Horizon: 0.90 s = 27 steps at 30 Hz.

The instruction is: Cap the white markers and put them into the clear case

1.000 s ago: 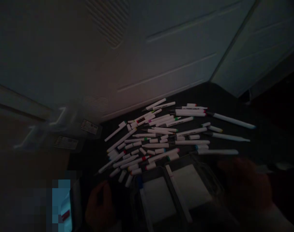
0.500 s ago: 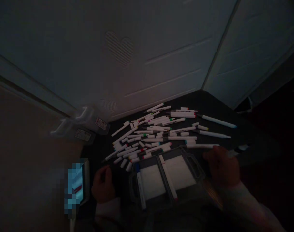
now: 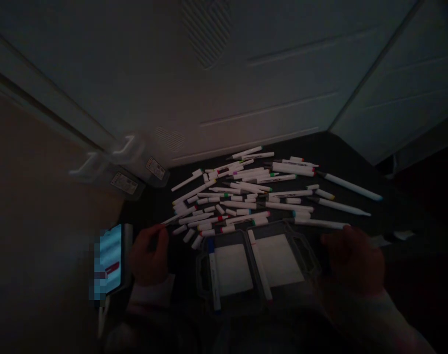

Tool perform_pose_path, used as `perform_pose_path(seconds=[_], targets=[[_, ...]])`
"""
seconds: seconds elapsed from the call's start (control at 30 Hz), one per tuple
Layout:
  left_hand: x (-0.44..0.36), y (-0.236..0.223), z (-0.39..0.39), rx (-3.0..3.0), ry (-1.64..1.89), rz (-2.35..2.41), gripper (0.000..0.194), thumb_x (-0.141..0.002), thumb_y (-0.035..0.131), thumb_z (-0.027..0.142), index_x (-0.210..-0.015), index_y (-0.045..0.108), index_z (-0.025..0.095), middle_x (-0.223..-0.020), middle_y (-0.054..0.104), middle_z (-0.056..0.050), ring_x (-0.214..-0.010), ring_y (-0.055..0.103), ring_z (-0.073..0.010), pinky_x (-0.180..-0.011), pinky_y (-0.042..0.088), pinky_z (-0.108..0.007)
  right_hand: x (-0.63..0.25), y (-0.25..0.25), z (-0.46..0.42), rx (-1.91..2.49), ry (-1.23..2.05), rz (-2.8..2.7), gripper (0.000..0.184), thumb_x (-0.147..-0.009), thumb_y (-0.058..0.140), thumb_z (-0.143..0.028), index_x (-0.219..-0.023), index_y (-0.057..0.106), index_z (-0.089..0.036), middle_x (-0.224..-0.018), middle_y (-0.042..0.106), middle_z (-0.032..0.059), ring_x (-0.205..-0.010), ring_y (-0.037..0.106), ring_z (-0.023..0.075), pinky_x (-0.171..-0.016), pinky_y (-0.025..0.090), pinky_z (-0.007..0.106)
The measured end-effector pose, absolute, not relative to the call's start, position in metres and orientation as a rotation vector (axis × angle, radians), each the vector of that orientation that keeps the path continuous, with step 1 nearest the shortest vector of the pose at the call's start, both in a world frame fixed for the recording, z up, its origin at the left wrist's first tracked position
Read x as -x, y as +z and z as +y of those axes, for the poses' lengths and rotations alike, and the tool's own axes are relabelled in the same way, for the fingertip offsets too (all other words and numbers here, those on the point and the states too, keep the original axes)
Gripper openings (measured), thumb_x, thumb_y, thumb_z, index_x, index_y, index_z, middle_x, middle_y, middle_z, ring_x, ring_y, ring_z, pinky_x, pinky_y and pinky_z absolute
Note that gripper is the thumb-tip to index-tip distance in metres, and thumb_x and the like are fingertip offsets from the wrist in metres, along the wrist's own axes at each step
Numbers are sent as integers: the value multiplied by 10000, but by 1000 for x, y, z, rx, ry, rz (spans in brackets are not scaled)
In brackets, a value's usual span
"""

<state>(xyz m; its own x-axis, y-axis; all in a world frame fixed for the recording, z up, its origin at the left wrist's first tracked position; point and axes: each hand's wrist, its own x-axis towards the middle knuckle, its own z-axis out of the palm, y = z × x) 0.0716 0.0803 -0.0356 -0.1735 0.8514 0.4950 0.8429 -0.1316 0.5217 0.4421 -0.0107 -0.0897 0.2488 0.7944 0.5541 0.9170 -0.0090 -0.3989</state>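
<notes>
My left hand (image 3: 149, 253) is at the left of the pile, its fingers curled and its fingertips at the end of a white marker with a red end (image 3: 183, 215). Whether they grip it, I cannot tell. My right hand (image 3: 356, 258) is closed in a loose fist beside the end of another white marker (image 3: 321, 223); its palm is hidden. Between the hands lies an open clear plastic case (image 3: 251, 268). A marker with a blue cap (image 3: 214, 275) lies in its left half, and a white marker (image 3: 259, 265) runs along its middle.
Many uncapped markers (image 3: 290, 169) and loose caps (image 3: 209, 232) are spread over the dark table (image 3: 319, 142). Clear plastic containers (image 3: 126, 160) stand at the left edge. A lit phone (image 3: 111, 263) is beside my left hand. A white panel (image 3: 135, 73) rises behind the table.
My left hand has moved up and away from me, reaching the marker's end. The right hand stays closed near the same marker. The whole view has shifted slightly.
</notes>
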Motion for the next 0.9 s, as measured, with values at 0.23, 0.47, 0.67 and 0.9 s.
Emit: perform_pose_path(seconds=[0.23, 0.47, 0.67, 0.9], targets=[[-88, -28, 101, -2223, 1233, 1899, 153, -779, 505, 262, -786, 623, 163, -732, 642, -20, -673, 594, -132, -623, 462, -233, -432, -73, -7, 1755, -388, -1697, 194, -791, 457, -168, -623, 373, -221, -535, 410, 1, -516, 428, 147, -466, 284, 263], [-96, -40, 106, -2263, 1198, 1814, 144, -781, 506, 250, -785, 628, 174, -742, 648, -15, -679, 597, -130, -639, 463, -229, -431, -71, -7, 1777, -436, -1730, 199, -806, 467, -178, -642, 364, -223, -525, 395, -6, -500, 430, 145, -425, 269, 243], [-95, -49, 108, -2242, 1165, 1838, 151, -784, 504, 258, -802, 629, 176, -752, 652, -23, -687, 605, -136, -642, 469, -232, -430, -69, -4, 1760, -402, -1749, 208, -811, 452, -168, -637, 352, -226, -516, 399, -12, -489, 412, 138, -440, 301, 246], [-92, -56, 108, -2312, 1214, 1838, 156, -789, 502, 259, -795, 625, 164, -741, 657, -37, -678, 611, -140, -635, 474, -239, -433, -78, -10, 1813, -140, -1554, 281, -741, 538, -161, -583, 318, -233, -448, 336, -39, -437, 362, 131, -457, 285, 282]])
